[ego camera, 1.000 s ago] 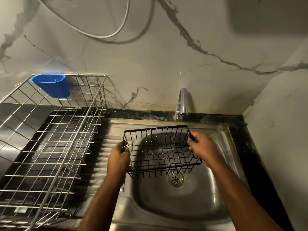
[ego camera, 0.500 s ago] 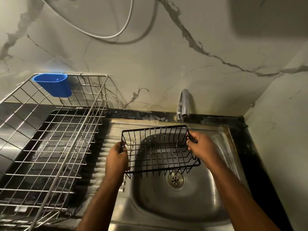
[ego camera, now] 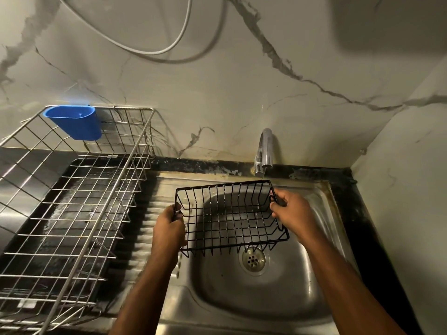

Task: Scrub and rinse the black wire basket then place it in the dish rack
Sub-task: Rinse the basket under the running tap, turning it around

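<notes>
Black wire basket (ego camera: pixel 232 216) gripped at both ends by hands, left (ego camera: pixel 169 226), right (ego camera: pixel 294 213), above sink (ego camera: pixel 321 274)

Two hands are seen, a left hand (ego camera: pixel 169 228) and a right hand (ego camera: pixel 294 213). One black wire basket (ego camera: pixel 229 216), one dish rack (ego camera: pixel 72 201), one blue cup (ego camera: pixel 75 123), one tap (ego camera: pixel 264 151), one sink (ego camera: pixel 278 298), one drain (ego camera: pixel 252 259) and one white cable (ego camera: pixel 150 50) are counted.

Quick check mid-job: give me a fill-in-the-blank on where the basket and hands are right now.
1. Both hands hold the black basket over the ____.
2. The blue cup hangs on the ____.
3. The right hand has its grip on the basket's end nearest the ____.
4. The left hand holds the basket's ____ end.

Missing: sink; rack; tap; left
</notes>
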### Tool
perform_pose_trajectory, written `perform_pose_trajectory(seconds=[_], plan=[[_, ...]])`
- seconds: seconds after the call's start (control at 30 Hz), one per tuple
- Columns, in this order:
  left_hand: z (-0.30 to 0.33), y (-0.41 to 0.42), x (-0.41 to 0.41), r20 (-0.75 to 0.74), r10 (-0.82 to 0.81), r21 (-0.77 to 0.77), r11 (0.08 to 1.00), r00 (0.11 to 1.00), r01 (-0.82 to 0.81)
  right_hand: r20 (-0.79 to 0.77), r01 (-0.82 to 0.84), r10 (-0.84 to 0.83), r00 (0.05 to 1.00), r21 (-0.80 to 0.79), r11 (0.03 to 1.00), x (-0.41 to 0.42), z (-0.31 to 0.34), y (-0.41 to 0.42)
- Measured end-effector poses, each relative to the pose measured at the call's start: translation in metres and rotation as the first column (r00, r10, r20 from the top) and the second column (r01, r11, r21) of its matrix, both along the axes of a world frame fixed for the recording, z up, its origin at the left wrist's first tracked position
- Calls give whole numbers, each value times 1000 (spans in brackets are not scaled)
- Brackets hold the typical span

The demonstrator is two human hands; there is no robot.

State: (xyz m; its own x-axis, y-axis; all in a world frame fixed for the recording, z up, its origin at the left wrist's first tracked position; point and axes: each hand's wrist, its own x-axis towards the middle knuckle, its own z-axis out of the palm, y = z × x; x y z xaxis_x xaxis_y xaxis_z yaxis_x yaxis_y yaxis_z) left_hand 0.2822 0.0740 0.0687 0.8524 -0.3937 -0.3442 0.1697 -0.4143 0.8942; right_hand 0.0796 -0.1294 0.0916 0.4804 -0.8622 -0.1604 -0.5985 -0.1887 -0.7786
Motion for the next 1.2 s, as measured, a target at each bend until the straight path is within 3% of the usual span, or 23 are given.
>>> perform_pose_trajectory(seconds=[1.2], plan=[[-14, -40, -21, -77, -81, -86, 994, 994, 74, 36, 58, -55, 998, -72, 996, -43, 13, -16]])
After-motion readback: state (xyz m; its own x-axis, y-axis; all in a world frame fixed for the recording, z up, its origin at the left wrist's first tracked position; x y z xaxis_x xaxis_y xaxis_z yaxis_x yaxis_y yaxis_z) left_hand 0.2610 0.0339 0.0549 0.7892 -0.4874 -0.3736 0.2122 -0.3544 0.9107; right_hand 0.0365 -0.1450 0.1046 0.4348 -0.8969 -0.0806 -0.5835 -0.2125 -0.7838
